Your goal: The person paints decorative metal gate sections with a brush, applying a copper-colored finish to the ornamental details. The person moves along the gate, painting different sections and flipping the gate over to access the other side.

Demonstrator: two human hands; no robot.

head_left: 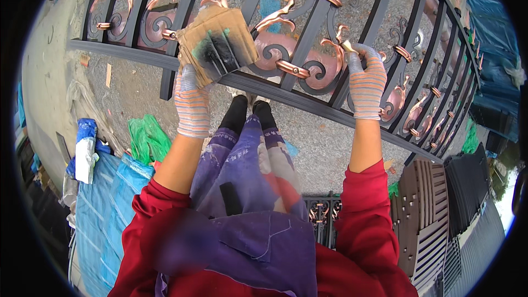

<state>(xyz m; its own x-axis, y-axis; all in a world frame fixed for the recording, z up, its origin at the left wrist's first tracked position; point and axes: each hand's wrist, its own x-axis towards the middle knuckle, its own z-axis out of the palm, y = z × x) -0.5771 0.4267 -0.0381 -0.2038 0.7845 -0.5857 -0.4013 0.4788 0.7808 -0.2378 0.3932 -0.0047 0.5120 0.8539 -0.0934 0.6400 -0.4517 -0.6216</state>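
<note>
My left hand [192, 102], in a striped grey-and-orange knit glove, grips the lower left edge of a brown cardboard piece [190, 38]. Black and some green paint smears its middle. The cardboard lies in front of the bars of a dark metal railing [264, 94] with copper-coloured leaves and bands. My right hand [367, 82], gloved alike, is closed in a pinch by a copper-coloured leaf ornament [335, 41]. A small pale gold tip shows at its fingertips; whether this is a held tool or part of the ornament I cannot tell.
Blue plastic sheeting [102, 214] and a green plastic bag [149, 137] lie at the left. Brown slatted metal panels [421, 214] stand at the lower right. More blue sheeting [492, 49] is at the far right. My feet are just below the railing's lower rail.
</note>
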